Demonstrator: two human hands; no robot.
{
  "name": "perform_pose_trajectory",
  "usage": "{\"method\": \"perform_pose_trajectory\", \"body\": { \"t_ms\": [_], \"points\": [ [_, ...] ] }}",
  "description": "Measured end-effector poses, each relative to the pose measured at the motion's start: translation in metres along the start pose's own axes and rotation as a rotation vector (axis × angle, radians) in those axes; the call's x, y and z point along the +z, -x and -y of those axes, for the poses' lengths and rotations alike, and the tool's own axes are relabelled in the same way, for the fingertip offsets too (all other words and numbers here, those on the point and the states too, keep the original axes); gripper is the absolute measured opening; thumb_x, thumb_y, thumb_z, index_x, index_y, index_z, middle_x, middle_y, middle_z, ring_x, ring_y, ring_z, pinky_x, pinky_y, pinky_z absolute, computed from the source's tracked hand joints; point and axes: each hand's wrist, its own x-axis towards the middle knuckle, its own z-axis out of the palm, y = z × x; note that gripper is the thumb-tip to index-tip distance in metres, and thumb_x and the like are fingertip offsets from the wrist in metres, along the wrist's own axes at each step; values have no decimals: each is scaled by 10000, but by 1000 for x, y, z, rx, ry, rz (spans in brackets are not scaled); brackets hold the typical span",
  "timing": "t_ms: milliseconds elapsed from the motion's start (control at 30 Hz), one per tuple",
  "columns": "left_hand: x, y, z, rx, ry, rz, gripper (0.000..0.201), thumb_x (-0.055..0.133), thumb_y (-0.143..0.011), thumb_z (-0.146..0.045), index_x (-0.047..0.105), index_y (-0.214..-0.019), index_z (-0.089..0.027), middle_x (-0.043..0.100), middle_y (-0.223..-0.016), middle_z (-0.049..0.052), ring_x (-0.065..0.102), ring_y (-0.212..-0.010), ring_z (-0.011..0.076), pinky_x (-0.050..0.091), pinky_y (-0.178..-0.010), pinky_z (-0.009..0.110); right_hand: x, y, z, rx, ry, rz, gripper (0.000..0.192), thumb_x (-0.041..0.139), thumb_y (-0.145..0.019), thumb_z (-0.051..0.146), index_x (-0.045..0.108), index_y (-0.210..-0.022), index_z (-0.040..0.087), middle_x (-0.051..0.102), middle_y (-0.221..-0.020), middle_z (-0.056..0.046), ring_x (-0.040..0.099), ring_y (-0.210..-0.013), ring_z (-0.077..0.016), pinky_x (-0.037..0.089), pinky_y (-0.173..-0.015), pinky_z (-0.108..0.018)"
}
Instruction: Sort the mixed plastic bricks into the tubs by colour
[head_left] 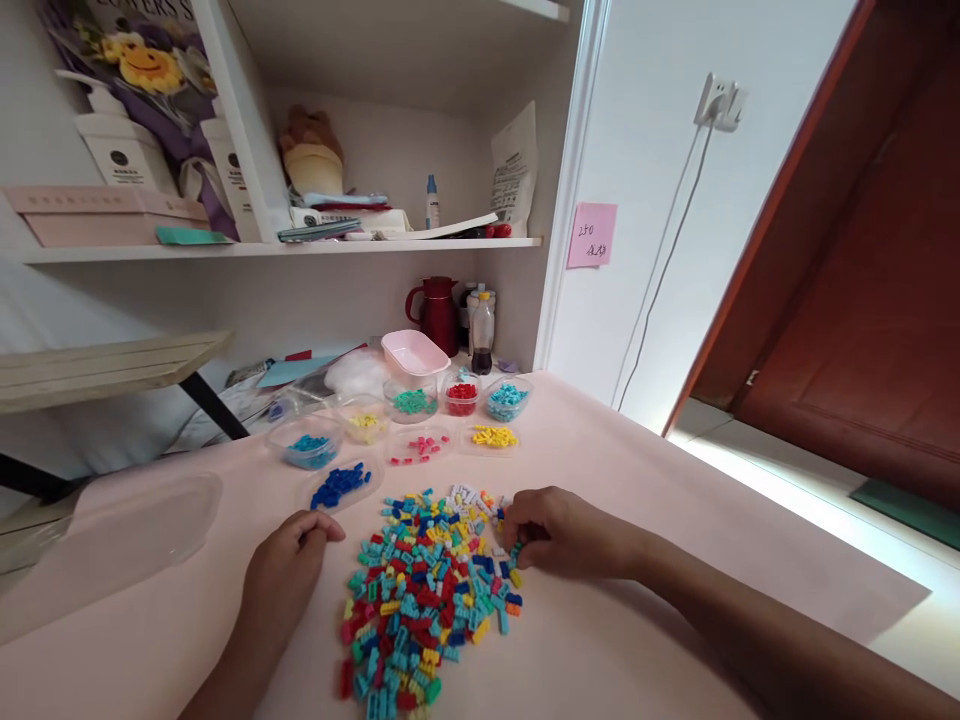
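Well left of the left grip, flat on the pale pink tabletop (187, 612): one clear plastic lid or tray (150, 535). Next, one left grip (296, 552), fingers curled, just left of the heap; cannot tell whether empty or closed around something. Beyond the left grip, one clear tub (282, 451) of mid-blue bricks; just ahead of the same grip, one shallow dish (376, 477) of dark blue bricks; farther ahead, one tub (345, 416) of pale yellow. Between both grips, on the tabletop, one mixed heap of small building bricks (427, 590), too overlapped to count. Beyond the heap, one tub (390, 401) of green bricks, one pink basin (415, 352) farther back, one shallow dish (397, 441) of pink bricks and one red jug (437, 318) behind the basin. Ahead of the right grip and slightly left, one tub (460, 411) of red bricks, one yellow-capped bottle (482, 330), one shallow dish (466, 441) of yellow bricks and one tub (528, 388) of turquoise. In all, five tubs and three dishes. Last, one right grip (517, 535), fingers bent down at the heap's right edge; cannot tell whether pinching a brick.
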Motion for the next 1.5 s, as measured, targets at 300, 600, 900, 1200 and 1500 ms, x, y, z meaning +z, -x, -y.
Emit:
{"method": "perform_pose_trajectory", "body": {
  "t_ms": [300, 600, 900, 1200, 1500],
  "points": [
    [0, -3, 4, 20, 52, 23, 219, 415, -718, -263, 630, -684, -240, 706, -822, -6, 627, -859, 221, 428, -762, 287, -18, -53, 7, 36, -468, -42, 99, 639, -749, 233, 673, -814, 167, 630, -683, 7, 552, -605, -110, 418, -552, -212],
    [2, -4, 9, 27, 38, 20, 223, 414, -719, -297, 625, -674, -241, 694, -796, -10, 621, -841, 219, 425, -748, 273, 6, -52, -11, 108, -1018, -55, 329, 689, -726, 445, 579, -820, 150, 702, -762, -40, 625, -537, -115, 393, -448, -192],
    [1, -6, 8, 25, -29, 44, 226, 401, -716, -275, 622, -679, -248, 698, -814, -27, 629, -840, 208, 426, -731, 258, -6, -47, -17, 87, -1183, -299, 311, 689, -753, 429, 533, -835, 173, 676, -751, -23, 598, -532, -105, 460, -538, -234],
    [-2, -5, 3, 37, -73, 67, 239, 405, -737, -240, 631, -659, -254, 708, -791, -36, 645, -822, 201, 430, -712, 241, -15, -58, -52, 285, -1156, -669, 196, 651, -763, 327, 520, -779, 183, 488, -537, 69, 376, -392, -54, 352, -417, -198],
    [0, -5, 8, 62, -9, 38, 239, 406, -734, -225, 624, -640, -250, 703, -777, -38, 641, -829, 193, 425, -732, 241, -86, -101, -59, 291, -1074, -926, 183, 627, -777, 244, 564, -943, 201, 609, -752, -8, 560, -544, -97, 440, -506, -225]
  ]
}}
